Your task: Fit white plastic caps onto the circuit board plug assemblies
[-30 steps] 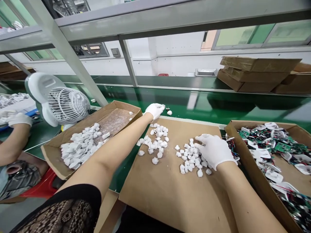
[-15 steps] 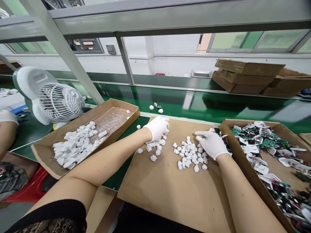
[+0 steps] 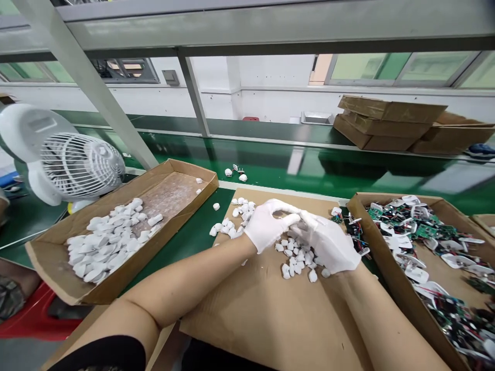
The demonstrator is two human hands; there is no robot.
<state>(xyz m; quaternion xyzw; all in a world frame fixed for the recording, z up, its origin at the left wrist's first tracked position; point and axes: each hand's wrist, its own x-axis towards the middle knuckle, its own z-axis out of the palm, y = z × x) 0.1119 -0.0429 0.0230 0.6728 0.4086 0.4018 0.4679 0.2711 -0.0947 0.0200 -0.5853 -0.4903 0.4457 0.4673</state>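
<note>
My left hand, in a white glove, reaches over the cardboard sheet. Its thumb and index finger are bent together in a ring, with the tips against the fingers of my right hand, also gloved in white. The right hand's fingers are closed and point left. Whatever lies between the fingertips is hidden. Small white plastic-looking pieces lie in a pile just below and partly under the right hand. A second group of white pieces sits beyond and left of my left hand.
At left stands a cardboard tray with many white pieces, beside a white fan. A box of circuit boards and wired white parts is at right. Few loose pieces lie on the green bench. Cartons sit behind.
My left hand has moved right, away from the left group of pieces, to meet my right hand. The right hand has turned inward and its fingers have closed. The view has shifted slightly right.
</note>
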